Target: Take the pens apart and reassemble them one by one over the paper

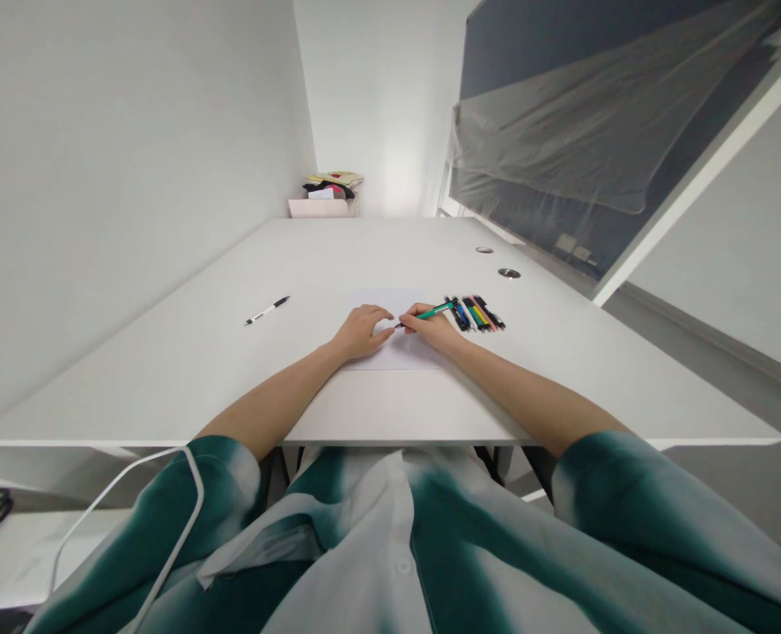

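My left hand [360,333] rests flat on a sheet of white paper [390,304], its fingertips close to the pen tip. My right hand [431,326] grips a green pen [433,311], with the tip pointing left and down at the paper. Beside the sheet's right edge lies a tight row of several coloured pens [475,313], in blue, green, yellow, orange and black. A black-and-white pen [267,310] lies alone on the white table [165,370], to the left of my hands. Any marks on the paper are hidden or too faint to tell.
The table's left side meets a white wall [132,176]. Two round grommets [509,274] are set near its far right. A plastic-wrapped dark panel [562,141] stands at the right. A box with clutter [324,198] sits beyond the far end, and a white cable [152,493] crosses my left sleeve.
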Demonstrator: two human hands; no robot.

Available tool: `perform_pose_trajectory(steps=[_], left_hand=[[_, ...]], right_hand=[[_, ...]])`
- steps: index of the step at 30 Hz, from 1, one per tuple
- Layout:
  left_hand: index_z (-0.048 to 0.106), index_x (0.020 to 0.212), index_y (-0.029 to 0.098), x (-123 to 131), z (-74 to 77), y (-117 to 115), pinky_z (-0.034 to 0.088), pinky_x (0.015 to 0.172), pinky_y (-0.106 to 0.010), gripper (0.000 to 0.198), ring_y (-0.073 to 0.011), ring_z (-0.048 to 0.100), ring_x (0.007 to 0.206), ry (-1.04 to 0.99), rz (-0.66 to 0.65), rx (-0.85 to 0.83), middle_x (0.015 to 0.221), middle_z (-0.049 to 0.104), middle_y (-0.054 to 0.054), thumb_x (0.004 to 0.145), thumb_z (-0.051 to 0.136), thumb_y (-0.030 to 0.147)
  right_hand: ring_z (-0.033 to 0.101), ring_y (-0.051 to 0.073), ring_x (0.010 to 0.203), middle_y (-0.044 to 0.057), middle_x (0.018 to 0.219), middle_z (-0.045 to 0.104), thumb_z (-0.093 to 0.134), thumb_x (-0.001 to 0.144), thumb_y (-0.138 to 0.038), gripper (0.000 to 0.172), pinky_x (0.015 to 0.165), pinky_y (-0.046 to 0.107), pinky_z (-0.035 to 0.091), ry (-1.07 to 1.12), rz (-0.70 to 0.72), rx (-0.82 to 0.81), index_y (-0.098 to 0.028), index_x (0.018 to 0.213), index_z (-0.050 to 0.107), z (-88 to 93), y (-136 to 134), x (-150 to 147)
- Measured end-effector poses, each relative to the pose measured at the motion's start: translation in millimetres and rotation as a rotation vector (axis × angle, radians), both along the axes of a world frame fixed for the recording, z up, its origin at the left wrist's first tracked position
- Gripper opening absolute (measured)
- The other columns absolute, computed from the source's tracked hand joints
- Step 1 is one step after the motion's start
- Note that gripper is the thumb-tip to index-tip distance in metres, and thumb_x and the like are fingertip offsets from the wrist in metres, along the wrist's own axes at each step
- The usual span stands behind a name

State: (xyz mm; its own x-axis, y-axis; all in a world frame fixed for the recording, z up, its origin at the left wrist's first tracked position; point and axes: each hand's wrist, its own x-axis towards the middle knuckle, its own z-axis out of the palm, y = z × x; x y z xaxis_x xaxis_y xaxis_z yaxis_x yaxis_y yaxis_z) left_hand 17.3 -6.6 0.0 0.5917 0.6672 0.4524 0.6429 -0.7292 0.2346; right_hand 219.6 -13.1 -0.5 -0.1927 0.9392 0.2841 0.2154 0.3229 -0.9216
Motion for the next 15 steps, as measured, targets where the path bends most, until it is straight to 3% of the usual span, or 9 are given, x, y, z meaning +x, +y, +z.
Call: perform_pose_trajectory(steps=[5, 10, 15], left_hand=[[0.068, 0.102, 0.021, 8.5, 1.1, -5.1, 0.046, 0.096, -0.042, 0.024, -0.0237, 0.062, 0.105, 0.037, -0.068, 0.016, 0.109, 0.071, -0.009, 0.092, 0.050, 0.032], [0.069, 0.099, 0.020, 3.4, 0.5, -2.2, 0.045, 0.094, -0.041, 0.023, -0.0232, 0.062, 0.102, 0.039, -0.049, 0.026, 0.106, 0.071, -0.009, 0.093, 0.049, 0.030], [0.069, 0.095, 0.020, -6.5, 0.4, 4.6, 0.044, 0.093, -0.042, 0.019, -0.0250, 0.061, 0.102, 0.035, 0.063, 0.021, 0.103, 0.072, -0.008, 0.090, 0.053, 0.028]], right_hand=[[0.058, 0.015, 0.064, 0.000, 0.063, 0.066, 0.075, 0.066, -0.050, 0.031, 0.063, 0.028, 0.046, 0.024, 0.084, -0.039, -0.021, 0.068, 0.064, 0.2, -4.2, -5.9], [0.056, 0.014, 0.061, 0.000, 0.062, 0.065, 0.077, 0.065, -0.052, 0.034, 0.063, 0.027, 0.045, 0.116, 0.147, -0.098, -0.021, 0.072, 0.067, -2.1, -0.3, -3.6], [0.055, 0.016, 0.058, 0.003, 0.060, 0.065, 0.065, 0.073, -0.062, 0.043, 0.061, 0.030, 0.044, 0.338, 0.177, -0.345, -0.020, 0.076, 0.068, 6.5, 3.1, 6.9]])
